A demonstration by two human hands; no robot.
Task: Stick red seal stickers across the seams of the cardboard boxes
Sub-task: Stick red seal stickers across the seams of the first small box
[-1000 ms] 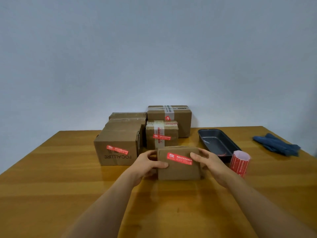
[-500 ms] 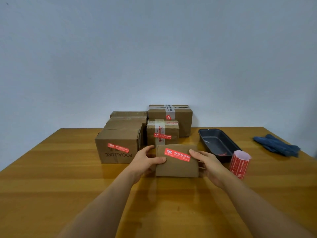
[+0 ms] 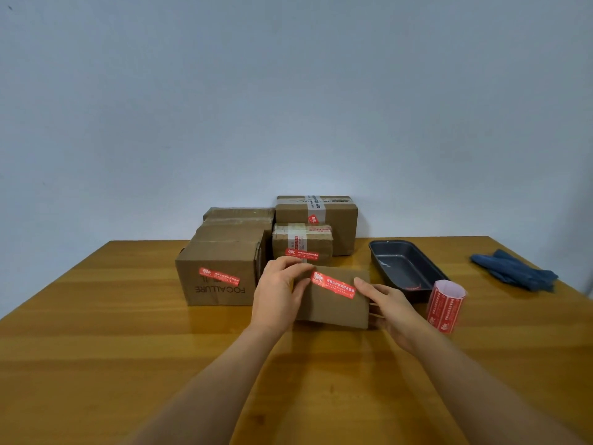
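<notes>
Head view: over the last second the small cardboard box (image 3: 332,298) has travelled away from the person and slightly up the frame, toward the group of boxes at the back, with both hands going along. Its red seal sticker (image 3: 333,285) lies flat and slanted across the near face, so this box looks finished and is probably being set with the sealed ones. The left hand (image 3: 277,293) clasps the box's left end, thumb on the face beside the sticker's end and fingers curled over the top edge. The right hand (image 3: 386,305) holds the right end, thumb on the face just below the sticker's right tip, fingers hidden behind. The box sits just in front of a taped box (image 3: 301,244) and beside the FOCALLURE box (image 3: 219,274), both already stickered. The sticker roll (image 3: 446,306) stands on the tabletop (image 3: 96,348), near the right hand.
</notes>
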